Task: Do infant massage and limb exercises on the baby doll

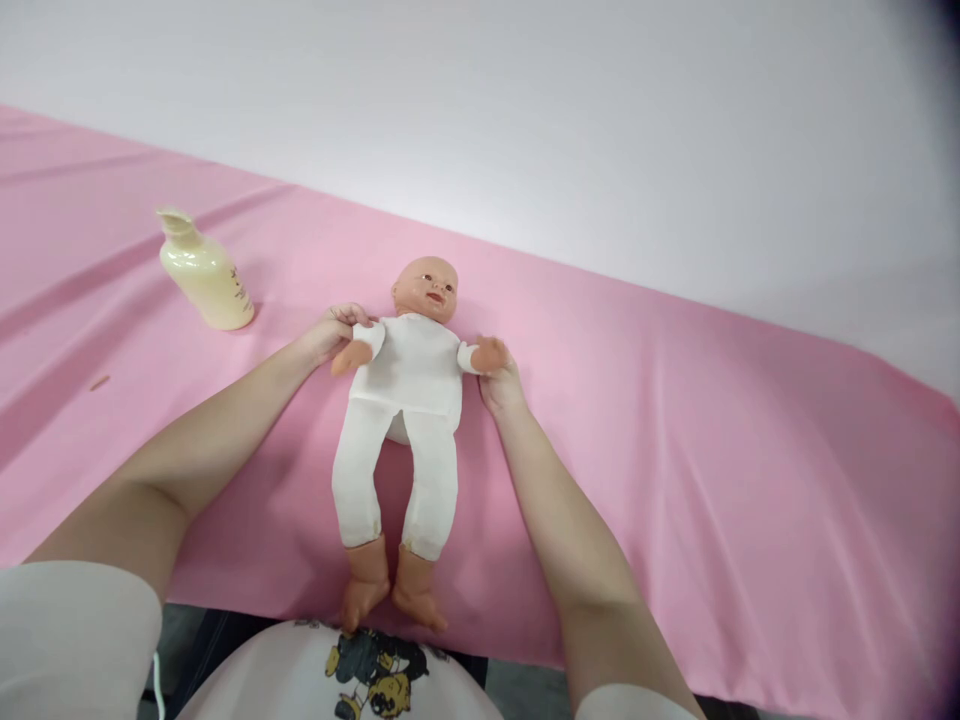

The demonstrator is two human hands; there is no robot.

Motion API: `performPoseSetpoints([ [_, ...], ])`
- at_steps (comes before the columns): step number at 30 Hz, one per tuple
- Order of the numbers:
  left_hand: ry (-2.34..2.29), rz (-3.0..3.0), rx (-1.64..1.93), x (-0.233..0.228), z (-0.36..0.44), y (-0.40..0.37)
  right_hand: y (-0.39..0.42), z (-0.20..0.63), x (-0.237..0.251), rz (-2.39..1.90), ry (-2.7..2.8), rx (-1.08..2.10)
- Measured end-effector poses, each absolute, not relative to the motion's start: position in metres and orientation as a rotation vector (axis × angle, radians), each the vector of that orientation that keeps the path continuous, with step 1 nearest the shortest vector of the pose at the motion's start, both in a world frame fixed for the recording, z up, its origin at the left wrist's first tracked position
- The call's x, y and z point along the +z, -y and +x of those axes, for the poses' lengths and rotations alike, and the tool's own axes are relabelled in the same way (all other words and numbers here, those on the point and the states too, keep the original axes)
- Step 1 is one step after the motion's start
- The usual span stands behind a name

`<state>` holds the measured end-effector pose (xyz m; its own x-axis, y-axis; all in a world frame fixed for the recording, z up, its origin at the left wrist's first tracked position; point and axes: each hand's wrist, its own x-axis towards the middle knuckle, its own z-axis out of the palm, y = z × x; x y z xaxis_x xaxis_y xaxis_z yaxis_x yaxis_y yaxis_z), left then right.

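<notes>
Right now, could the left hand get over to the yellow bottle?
Probably yes. The left hand is at the doll's shoulder, and the bottle stands on the pink cloth up and to the left of it. Only bare cloth lies between them, so nothing blocks the way.

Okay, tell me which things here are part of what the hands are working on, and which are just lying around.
In hand:
doll, lying face up on the pink cloth
left hand at one doll arm
right hand at the other doll arm

Lying about:
cream bottle, standing apart to the left
small brown scrap near the left edge
</notes>
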<state>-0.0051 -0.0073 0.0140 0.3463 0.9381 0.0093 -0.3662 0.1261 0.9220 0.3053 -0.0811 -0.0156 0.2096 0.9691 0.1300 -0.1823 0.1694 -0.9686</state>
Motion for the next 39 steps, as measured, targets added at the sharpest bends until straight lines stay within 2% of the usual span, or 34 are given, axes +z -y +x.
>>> performPoseSetpoints([
  [4, -0.724, 1.001, 1.053, 0.017, -0.004, 0.012, 0.081, 0.304, -0.017, -1.079, 0.894, 1.111],
  [12, -0.722, 0.95, 1.103, 0.012, -0.004, 0.004, 0.074, 0.306, -0.022, -1.095, 1.05, 0.984],
  [24, -0.813, 0.975, 1.161, 0.011, -0.002, 0.005, 0.083, 0.301, -0.013, -1.162, 0.924, 1.031],
  [39, -0.962, 1.256, 1.18, -0.006, 0.0, -0.003, 0.085, 0.295, -0.003, -1.107, 0.983, 1.069],
])
